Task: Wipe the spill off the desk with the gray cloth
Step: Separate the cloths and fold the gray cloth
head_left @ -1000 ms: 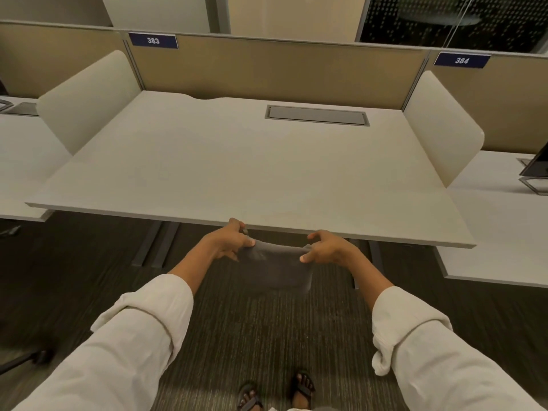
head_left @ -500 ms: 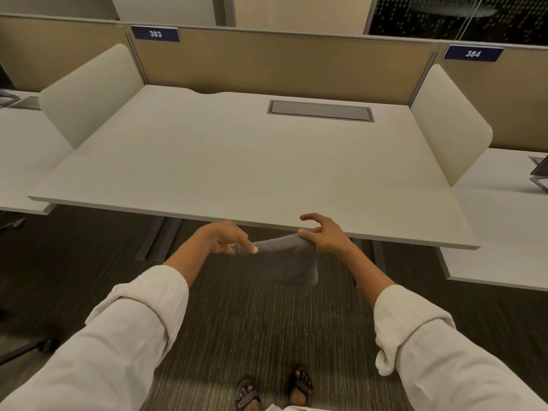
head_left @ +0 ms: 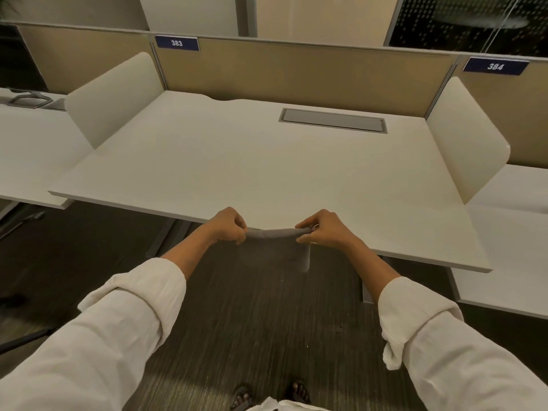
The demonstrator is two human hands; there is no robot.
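The gray cloth [head_left: 277, 247] hangs stretched between both hands, just in front of the near edge of the white desk [head_left: 267, 167]. My left hand [head_left: 228, 225] pinches its left top corner and my right hand [head_left: 321, 229] pinches its right top corner. The cloth's top edge is level with the desk edge and the rest droops below it over the carpet. No spill can be made out on the desk surface.
Rounded white side screens stand at the desk's left [head_left: 114, 99] and right [head_left: 467, 137]. A gray cable hatch [head_left: 332, 120] is set into the back. Tan partitions run behind. Neighbouring desks flank both sides, with a monitor stand [head_left: 29, 99] on the left one.
Both hands have lifted the cloth from below the desk edge to level with it and pulled its top edge taut. The view has shifted closer to the desk.
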